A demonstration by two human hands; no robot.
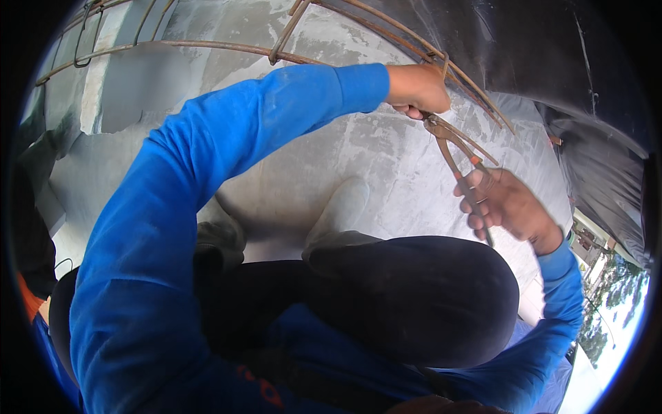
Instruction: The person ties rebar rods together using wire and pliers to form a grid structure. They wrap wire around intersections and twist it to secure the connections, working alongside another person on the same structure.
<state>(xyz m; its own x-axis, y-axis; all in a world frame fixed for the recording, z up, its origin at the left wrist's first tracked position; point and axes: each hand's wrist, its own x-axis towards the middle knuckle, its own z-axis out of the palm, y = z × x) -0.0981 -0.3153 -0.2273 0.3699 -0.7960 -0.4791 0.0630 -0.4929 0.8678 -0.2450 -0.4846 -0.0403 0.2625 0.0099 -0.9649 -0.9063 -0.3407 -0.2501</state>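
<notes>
In my right hand (509,207) are steel tying pincers (442,129), with orange bands on their dark handles. The pincers' jaws are up against the near reinforcing bar (478,150) of a rusty rebar cage (227,46), just below my left hand (421,90). That hand is curled around the same bar, its fingers partly hidden underneath. Any tie wire at the jaws is too small to make out. A stirrup (445,64) crosses the far bars beside my left wrist. My blue left sleeve covers part of the near bar.
Pale, blotchy concrete (289,171) lies beneath the cage. Dark plastic sheeting (543,67) rises at the upper right. My boots (339,207) and bent knee (455,295) are close below the hands. Dark clothing (33,222) of another person appears at the left edge.
</notes>
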